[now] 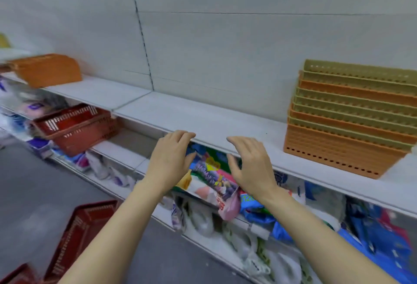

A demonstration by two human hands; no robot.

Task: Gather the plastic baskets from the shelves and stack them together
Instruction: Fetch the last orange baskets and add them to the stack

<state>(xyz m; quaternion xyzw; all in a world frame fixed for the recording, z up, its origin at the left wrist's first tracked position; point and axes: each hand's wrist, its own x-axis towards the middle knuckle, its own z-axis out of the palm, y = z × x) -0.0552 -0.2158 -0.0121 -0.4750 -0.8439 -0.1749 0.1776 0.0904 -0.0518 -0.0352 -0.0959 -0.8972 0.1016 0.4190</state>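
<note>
A tall stack of nested orange and olive-green plastic baskets (347,121) stands on the white upper shelf (203,121) at the right. At the shelf's far left lies an orange basket (47,69), upside down. A red basket (76,125) sits tilted on the shelf below it. Another red basket (76,236) rests on the floor at the bottom left. My left hand (169,159) and my right hand (250,166) hover side by side in front of the upper shelf's edge, fingers spread and curled, holding nothing.
Packets and plastic bags (214,182) crowd the lower shelves under my hands. Blue packages (379,227) fill the lower right. The grey floor (27,193) runs along the left. A white back panel (225,46) rises behind the upper shelf.
</note>
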